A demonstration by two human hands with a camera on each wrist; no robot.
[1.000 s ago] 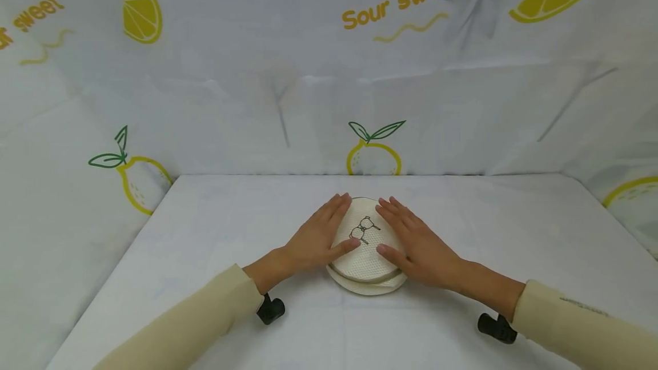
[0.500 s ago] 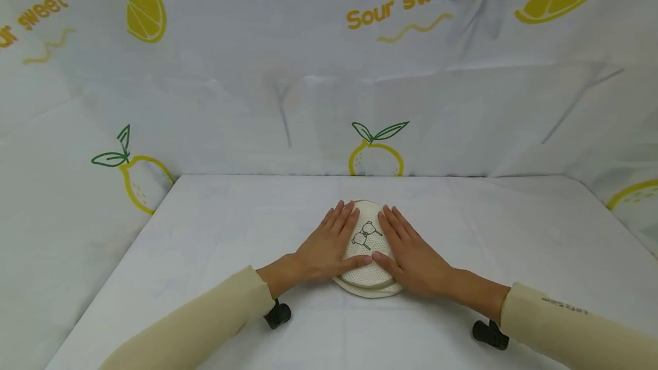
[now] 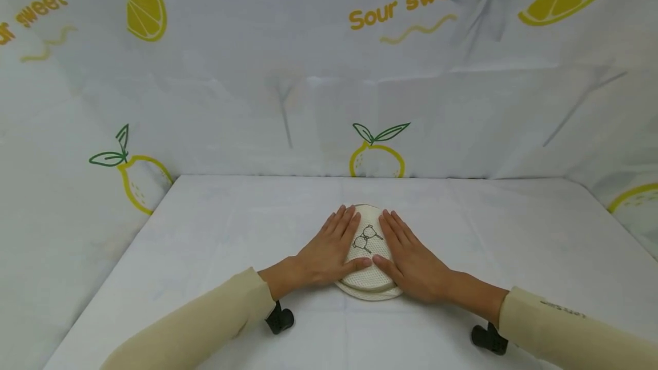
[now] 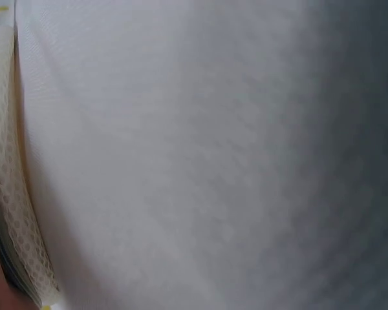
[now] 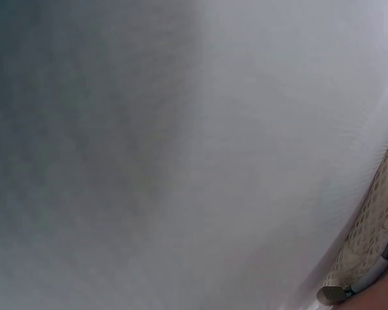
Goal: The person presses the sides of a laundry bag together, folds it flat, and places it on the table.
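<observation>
A round, cream mesh laundry bag [image 3: 366, 277] with a small dark line drawing on top lies flattened on the white table. My left hand [image 3: 329, 250] rests flat on its left side, fingers straight and pointing away. On the opposite side, my right hand [image 3: 415, 260] presses down the same way, and the two thumbs nearly meet over the bag. The left wrist view catches only the mesh side [image 4: 13, 174] of the bag with a dark zipper along it. At the lower right of the right wrist view, a zipper pull [image 5: 333, 295] shows beside the mesh.
A white cloth covers the table [image 3: 247, 216]. Behind it rises a white backdrop [image 3: 231, 101] printed with lemons and lettering. Dark wrist cameras hang under both wrists, the left camera [image 3: 281, 320] and the right camera [image 3: 488, 339], close over the cloth.
Both hands have slid inward over the bag, bringing the thumbs closer together. In the last half second they hardly move, and the view shifts slightly.
</observation>
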